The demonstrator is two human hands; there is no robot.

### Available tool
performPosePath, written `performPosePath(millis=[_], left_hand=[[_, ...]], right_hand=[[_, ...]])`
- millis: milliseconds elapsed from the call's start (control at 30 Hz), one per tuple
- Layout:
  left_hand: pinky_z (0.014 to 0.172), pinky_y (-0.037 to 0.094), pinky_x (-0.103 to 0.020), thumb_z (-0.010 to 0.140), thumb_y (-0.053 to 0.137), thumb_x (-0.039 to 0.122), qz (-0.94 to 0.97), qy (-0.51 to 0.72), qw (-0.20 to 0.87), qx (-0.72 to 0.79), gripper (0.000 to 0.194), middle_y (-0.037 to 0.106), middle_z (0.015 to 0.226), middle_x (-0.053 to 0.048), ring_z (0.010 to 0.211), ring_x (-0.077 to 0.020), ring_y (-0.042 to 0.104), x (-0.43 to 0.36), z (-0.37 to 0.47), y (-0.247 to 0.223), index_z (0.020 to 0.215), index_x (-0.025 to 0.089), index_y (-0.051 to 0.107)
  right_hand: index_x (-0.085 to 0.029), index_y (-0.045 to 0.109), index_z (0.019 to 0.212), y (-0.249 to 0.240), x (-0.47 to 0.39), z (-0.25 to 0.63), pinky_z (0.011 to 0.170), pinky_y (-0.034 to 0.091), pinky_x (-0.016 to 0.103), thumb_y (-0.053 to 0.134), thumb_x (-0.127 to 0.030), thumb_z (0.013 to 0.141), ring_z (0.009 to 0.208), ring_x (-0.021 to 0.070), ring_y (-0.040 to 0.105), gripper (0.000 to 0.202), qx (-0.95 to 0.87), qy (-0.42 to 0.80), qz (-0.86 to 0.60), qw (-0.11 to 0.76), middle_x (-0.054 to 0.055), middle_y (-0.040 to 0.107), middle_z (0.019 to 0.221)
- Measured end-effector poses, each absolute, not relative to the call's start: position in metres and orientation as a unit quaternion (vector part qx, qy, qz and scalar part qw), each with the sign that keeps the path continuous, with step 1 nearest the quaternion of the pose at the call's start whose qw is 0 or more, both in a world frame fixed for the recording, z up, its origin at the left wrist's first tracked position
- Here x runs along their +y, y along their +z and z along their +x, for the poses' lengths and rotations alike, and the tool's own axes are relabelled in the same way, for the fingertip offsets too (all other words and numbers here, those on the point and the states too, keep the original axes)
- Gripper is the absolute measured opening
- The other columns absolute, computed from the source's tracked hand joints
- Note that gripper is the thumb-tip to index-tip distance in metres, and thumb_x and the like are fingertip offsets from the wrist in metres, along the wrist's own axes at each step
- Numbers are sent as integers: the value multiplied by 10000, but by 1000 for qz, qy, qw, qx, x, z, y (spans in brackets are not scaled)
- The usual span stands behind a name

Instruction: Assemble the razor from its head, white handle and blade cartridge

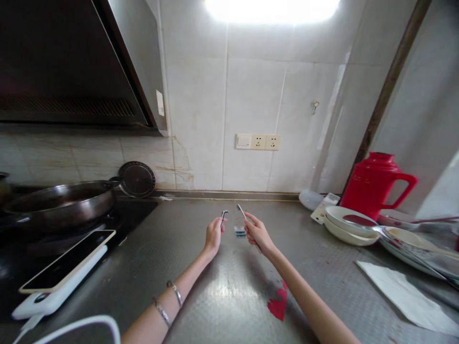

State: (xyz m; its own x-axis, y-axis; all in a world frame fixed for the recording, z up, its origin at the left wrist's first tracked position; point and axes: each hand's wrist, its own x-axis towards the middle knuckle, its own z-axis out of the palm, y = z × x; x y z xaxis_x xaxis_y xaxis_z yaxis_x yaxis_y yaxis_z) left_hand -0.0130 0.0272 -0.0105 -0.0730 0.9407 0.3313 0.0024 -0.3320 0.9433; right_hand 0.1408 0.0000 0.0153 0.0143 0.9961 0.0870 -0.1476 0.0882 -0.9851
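Note:
My left hand (214,235) is closed round a small dark tool with a bent metal tip (224,213), held upright above the steel counter. A thin, light-coloured stick-like tool (241,209) is gripped in my right hand (258,234), its tip pointing up and to the left. The two tools are apart. On the counter between my hands lies a small clear and blue-green item (240,232), close to the right fingers; what it is cannot be made out.
A pan (60,205) sits on the stove at left, with a phone (68,263) on a white block and cable nearer. At right stand a red thermos (373,186), stacked bowls (349,231) and a white napkin (409,296). A red patch (278,303) marks the front counter.

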Motion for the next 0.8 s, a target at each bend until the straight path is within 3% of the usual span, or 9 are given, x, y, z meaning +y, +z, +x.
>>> performPosePath(millis=[267,567,800], left_hand=[[421,292,-181,775,457,470,578,589,431,365,312,409,563,41,480,-81,383,23,-4,-14,708,169,510],[364,205,-166,782,449,478,540,601,464,363,297,357,511,77,388,-48,283,21,-4,-8,760,183,464],[383,227,-187,768,473,484,553,599,464,347,309,382,492,74,386,-52,288,15,-1,-5,711,180,458]], right_hand=[[-189,442,1269,37,-23,120,312,145,120,546,-279,763,311,6,256,523,-409,591,-432,546,-87,394,501],[-198,456,1263,37,-59,117,307,123,123,593,-304,738,312,1,242,553,-388,607,-416,555,-87,403,514],[-204,454,1248,42,-54,114,314,124,111,571,-263,749,321,-1,240,516,-352,637,-377,573,-83,414,520]])
